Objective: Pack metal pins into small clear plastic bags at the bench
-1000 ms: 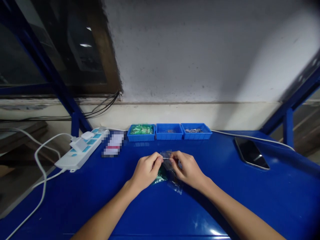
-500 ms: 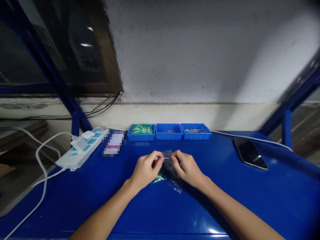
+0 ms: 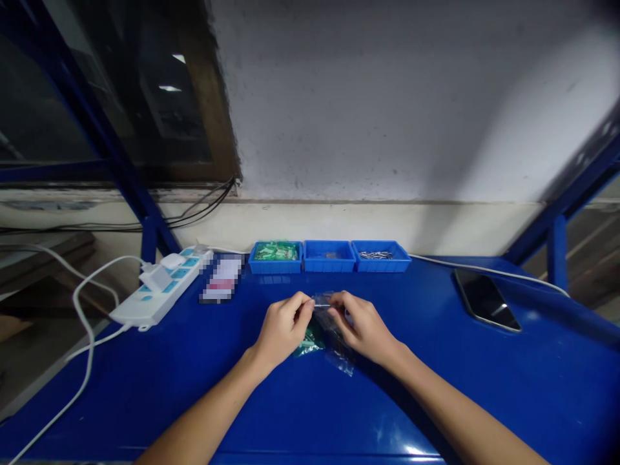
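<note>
My left hand and my right hand face each other above the blue table. Thumb and fingers of both are pinched on the top edge of a clear plastic bag, which hangs down between them and seems to have something dark in or behind it. A thin pale strip spans the bag's top between my fingertips. Beside the bag, partly covered by my left hand, is a green bag with small pale-green pieces.
Behind my hands stand three blue bins: one with green packets, one with a few clear items, and one with metal pins. A white power strip and a blurred phone-shaped object are at left; a black phone lies right.
Both hands keep their pinch on the clear bag. Its top edge between my fingertips now shows a little more. The whole view has shifted slightly.
</note>
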`<state>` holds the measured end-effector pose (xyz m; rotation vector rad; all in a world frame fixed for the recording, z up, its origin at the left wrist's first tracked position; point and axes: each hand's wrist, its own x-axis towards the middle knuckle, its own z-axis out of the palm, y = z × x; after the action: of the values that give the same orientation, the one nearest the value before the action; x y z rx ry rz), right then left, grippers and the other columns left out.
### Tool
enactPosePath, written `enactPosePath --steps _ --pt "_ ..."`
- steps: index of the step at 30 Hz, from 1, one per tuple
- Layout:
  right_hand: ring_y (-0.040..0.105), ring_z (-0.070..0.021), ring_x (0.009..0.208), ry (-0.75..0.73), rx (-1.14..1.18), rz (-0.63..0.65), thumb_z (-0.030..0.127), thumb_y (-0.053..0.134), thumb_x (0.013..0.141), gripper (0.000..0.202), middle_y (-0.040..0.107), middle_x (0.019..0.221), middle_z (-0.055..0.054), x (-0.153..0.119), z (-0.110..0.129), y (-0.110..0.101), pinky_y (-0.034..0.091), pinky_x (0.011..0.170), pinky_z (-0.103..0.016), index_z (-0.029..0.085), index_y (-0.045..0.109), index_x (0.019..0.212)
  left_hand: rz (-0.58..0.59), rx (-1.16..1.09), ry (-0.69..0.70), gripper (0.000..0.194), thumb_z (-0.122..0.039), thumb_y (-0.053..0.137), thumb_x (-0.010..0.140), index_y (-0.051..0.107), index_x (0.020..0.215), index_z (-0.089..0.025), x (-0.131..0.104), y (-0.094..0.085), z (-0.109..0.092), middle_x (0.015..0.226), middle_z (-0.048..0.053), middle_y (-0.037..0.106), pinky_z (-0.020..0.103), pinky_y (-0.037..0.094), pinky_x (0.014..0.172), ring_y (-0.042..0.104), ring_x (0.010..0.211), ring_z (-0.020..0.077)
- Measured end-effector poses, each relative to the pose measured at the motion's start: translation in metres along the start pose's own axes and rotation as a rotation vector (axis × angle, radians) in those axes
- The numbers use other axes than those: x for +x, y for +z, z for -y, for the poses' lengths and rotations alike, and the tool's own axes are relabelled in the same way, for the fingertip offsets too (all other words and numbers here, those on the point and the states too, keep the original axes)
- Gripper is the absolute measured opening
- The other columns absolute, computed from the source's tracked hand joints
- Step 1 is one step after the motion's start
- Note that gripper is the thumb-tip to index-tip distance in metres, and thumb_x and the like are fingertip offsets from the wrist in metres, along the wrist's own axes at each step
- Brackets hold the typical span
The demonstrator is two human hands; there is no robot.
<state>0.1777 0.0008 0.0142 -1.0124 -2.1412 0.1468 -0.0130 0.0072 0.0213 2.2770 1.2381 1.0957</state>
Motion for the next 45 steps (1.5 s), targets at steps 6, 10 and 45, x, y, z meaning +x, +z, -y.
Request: enactPosePath --steps 6,10,45 --pt "0.049 -0.0129 0.057 0.022 -0.028 -0.015 0.021 0.037 0.093 0.008 0.053 0.069 0.0 0.0009 0.001 0.0002 0.034 0.055 -0.024 0.02 0.043 0.087 0.019 -0.026 0.015 0.021 -0.031 0.04 0.092 0.054 0.082 -0.019 0.0004 -0.0016 -0.0021 0.059 -0.003 0.053 0.02 0.037 0.054 0.051 0.053 0.01" --pt "0.048 -0.0128 0.057 0.019 -0.03 -0.023 0.022 0.035 0.093 0.013 0.053 0.068 -0.001 0.0019 0.0017 -0.0011 0.035 0.056 -0.024 0.02 0.044 0.083 0.021 -0.044 0.043 0.016 -0.031 0.045 0.09 0.055 0.094 -0.02 0.0003 -0.0014 -0.0029 0.057 -0.005 0.049 0.019 0.036 0.051 0.047 0.049 0.0092" --pt "0.051 -0.0122 0.058 -0.022 0.01 -0.156 0.027 0.05 0.088 0.016 0.053 0.067 0.0 -0.0005 0.0036 0.0002 0.04 0.056 -0.024 0.018 0.054 0.101 -0.042 -0.024 0.097 0.021 -0.026 0.042 0.091 0.055 0.078 -0.017 0.0021 -0.0045 -0.0006 0.069 0.0 0.058 0.023 0.04 0.063 0.054 0.064 0.0117"
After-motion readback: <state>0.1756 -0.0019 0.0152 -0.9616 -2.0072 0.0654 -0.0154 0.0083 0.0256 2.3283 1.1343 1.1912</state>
